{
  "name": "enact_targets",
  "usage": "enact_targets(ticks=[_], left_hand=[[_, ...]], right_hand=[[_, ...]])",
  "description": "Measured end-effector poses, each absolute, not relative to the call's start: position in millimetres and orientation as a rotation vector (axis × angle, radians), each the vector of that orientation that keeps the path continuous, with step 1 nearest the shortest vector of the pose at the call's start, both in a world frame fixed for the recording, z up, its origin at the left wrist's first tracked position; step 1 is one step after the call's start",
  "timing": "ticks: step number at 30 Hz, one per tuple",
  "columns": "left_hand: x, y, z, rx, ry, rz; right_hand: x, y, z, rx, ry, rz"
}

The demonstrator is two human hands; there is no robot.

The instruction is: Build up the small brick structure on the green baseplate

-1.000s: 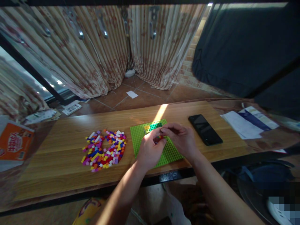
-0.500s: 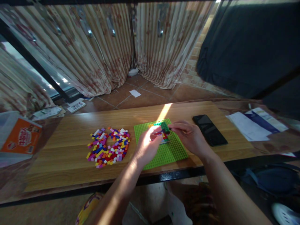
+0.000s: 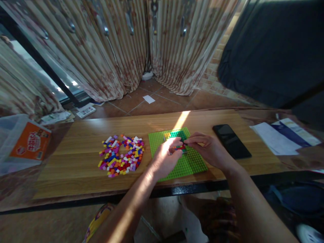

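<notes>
A bright green studded baseplate (image 3: 196,163) lies on the wooden table, with toy bricks built up near its middle: dark green ones (image 3: 180,133) at the back, and red and other colours partly hidden by my fingers. Over the left side of this build is my left hand (image 3: 167,157), its thumb and curved fingers apart around the bricks. At the build's right edge, my right hand (image 3: 209,150) pinches with thumb and forefinger. What looks like a small dark brick shows at its fingertips; its exact shape is too small to make out.
Left of the baseplate spreads a ring-shaped heap of loose coloured bricks (image 3: 126,165). A black phone (image 3: 231,141) lies to the right, with papers (image 3: 275,138) beyond it. At far left stands a clear plastic box (image 3: 22,145) with an orange label. Curtains hang behind.
The view has shifted slightly, so the scene sits a little further right. My right fingertips have come lower and closer to the build; my left hand stays over it.
</notes>
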State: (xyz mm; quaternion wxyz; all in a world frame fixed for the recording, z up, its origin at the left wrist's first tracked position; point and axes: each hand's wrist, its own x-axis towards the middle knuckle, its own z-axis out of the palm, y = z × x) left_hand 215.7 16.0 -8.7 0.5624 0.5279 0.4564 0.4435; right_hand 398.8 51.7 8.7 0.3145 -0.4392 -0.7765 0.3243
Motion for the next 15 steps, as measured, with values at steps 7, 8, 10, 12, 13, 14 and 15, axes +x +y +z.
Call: enact_targets(ticks=[7,8,10,12,13,14,15], left_hand=[[219,14,-16,1.372,1.054,1.068],[219,14,-17,1.364,1.052,1.068],[219,14,-17,1.36,1.057,1.069],[219,14,-18,1.374,1.069,1.069],[219,14,-18,1.383,1.071,1.067],[219,14,-18,1.388,1.071,1.066],[219,14,-18,1.392,1.068,1.063]], right_hand=[[398,52,7,-1.145,-1.97,0.946],[398,53,6,-1.148,-1.964,0.948],[398,54,3,-1.155,-1.952,0.948],[398,55,0,-1.165,-1.941,0.957],[399,56,-1,-1.163,-1.934,0.965],[399,56,-3,-1.156,-1.926,0.975],[400,57,-3,-1.145,-1.919,0.988]])
